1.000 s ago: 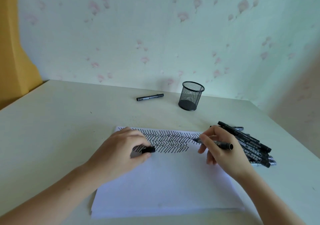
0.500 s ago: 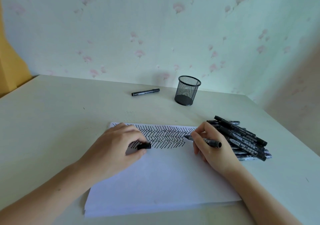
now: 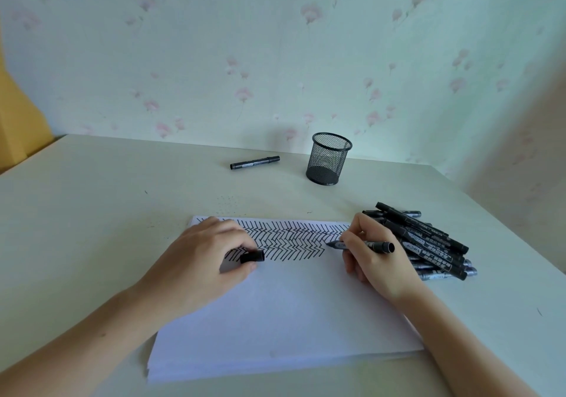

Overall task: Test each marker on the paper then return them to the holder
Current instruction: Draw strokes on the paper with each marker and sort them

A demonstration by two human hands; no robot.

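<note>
A stack of white paper (image 3: 284, 314) lies in front of me, its far part covered with rows of short black strokes. My right hand (image 3: 375, 259) grips an uncapped black marker (image 3: 372, 246), tip pointing left at the right end of the strokes. My left hand (image 3: 199, 262) rests on the paper and pinches the marker's black cap (image 3: 252, 256). A pile of several black markers (image 3: 428, 243) lies just right of my right hand. The black mesh holder (image 3: 328, 159) stands upright at the back, and it looks to hold nothing.
One capped black marker (image 3: 254, 162) lies alone on the pale table (image 3: 92, 213), left of the holder. A flowered wall rises right behind the table. The table's right edge runs close past the marker pile.
My right hand and the marker have shifted left along the paper toward the end of the strokes. My left hand keeps the cap in place. The view has moved slightly.
</note>
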